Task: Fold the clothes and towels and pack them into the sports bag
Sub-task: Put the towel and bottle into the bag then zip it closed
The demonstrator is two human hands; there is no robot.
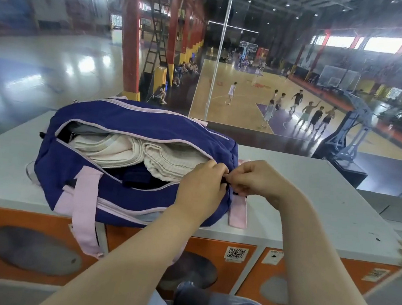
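A navy sports bag (134,118) with pale pink trim lies on a grey counter top (315,189), its top zip open. Inside it lie folded cream towels (130,152) and a dark navy garment (137,178) near the front. My left hand (204,185) pinches the bag's fabric at the right end of the zip opening. My right hand (254,178) meets it there, fingers closed on the small dark zip pull at the bag's right end. A pink handle strap (86,215) hangs over the counter's front edge.
The counter sits on orange lockers (209,250) with QR stickers. A glass wall behind the bag overlooks a basketball court (262,104) with several players. Bare counter lies right of the bag. My knees show at the bottom.
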